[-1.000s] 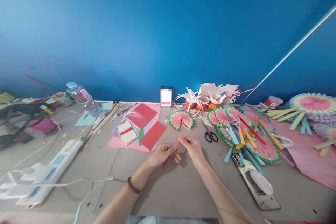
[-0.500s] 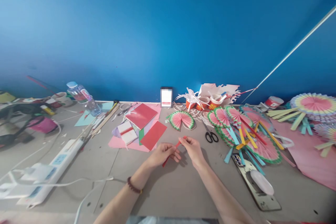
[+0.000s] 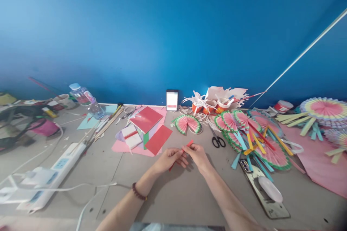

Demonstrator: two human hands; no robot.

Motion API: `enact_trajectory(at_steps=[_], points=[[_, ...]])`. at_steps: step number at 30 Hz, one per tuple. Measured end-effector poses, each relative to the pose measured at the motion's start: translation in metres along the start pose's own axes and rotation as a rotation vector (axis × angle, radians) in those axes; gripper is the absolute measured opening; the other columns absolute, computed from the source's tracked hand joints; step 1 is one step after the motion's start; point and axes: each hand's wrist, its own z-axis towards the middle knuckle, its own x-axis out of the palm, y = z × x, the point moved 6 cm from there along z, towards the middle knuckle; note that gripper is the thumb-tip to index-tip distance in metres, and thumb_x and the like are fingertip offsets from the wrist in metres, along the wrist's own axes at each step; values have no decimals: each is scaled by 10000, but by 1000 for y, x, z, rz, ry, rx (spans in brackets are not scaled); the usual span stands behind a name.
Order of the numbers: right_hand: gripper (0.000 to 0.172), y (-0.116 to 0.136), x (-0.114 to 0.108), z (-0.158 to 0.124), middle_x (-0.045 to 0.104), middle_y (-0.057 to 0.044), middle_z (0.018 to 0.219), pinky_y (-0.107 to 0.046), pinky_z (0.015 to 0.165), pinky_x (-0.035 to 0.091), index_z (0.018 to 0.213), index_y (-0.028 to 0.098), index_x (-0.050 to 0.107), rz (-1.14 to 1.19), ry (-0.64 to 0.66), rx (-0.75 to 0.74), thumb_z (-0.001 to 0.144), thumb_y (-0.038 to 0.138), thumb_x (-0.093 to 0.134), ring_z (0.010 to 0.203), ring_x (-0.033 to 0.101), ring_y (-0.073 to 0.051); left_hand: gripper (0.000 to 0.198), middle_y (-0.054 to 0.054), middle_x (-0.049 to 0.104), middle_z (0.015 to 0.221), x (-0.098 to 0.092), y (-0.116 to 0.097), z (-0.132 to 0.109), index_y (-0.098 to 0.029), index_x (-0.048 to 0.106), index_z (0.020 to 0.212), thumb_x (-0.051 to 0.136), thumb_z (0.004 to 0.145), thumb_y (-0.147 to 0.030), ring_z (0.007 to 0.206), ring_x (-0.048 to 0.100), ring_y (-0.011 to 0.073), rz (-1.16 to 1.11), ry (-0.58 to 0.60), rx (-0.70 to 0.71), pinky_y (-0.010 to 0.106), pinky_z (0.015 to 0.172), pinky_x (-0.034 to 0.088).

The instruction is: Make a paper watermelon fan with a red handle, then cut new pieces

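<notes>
A narrow red paper strip (image 3: pixel 188 145) is pinched between my two hands above the grey table. My left hand (image 3: pixel 171 159) grips it lower down, and a bit of its lower end shows beneath the fingers. Closed on the upper part is my right hand (image 3: pixel 197 154), its fingertips close to those of the left. Beyond them lies a pink and green pleated paper fan (image 3: pixel 187 124). To the left, a red paper sheet (image 3: pixel 158 139) rests on a pile of coloured paper. Black-handled scissors (image 3: pixel 218 142) lie right of the fan.
Several pleated fans with coloured strips (image 3: pixel 267 151) lie at the right, near a phone (image 3: pixel 267 196) with a white oval object on it. A white power strip (image 3: pixel 58 177) with cables is at the left. A plastic bottle (image 3: pixel 84 95) and paper cups (image 3: pixel 209 106) stand by the blue wall (image 3: pixel 173 36).
My right hand has come slightly down and closer to my left hand. The strip's upper end now sticks out past the right fingertips.
</notes>
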Motion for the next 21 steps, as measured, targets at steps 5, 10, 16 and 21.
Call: enact_trajectory(at_steps=[5,10,16,21], points=[[401,3,-7,0,501,23,477,-263,543,317,487,169,542,-40,-68,-5,541,517,732,515,419,-114,479,178,714,800,5,-5,-5,-74,657,816,595,778,-547,677,687,225,-32,85,-52,344,708,514],[404,0,-7,2,499,27,491,-261,544,310,500,173,535,-34,-60,-17,555,522,731,524,421,-115,461,174,715,785,5,-6,-5,-72,659,800,601,782,-530,664,685,220,-49,99,-40,334,697,510],[410,-1,-7,1,462,45,485,-255,528,278,514,171,529,-34,-76,-10,574,525,726,507,364,-98,455,166,705,707,4,-7,-4,-81,632,735,638,748,-535,612,670,205,-50,46,-20,313,653,500],[382,-1,-4,1,547,14,565,-255,597,345,588,153,602,12,22,-23,608,513,727,580,456,-117,466,147,698,661,1,-5,-3,-98,612,710,612,753,-562,574,659,197,-4,-8,11,304,618,490]])
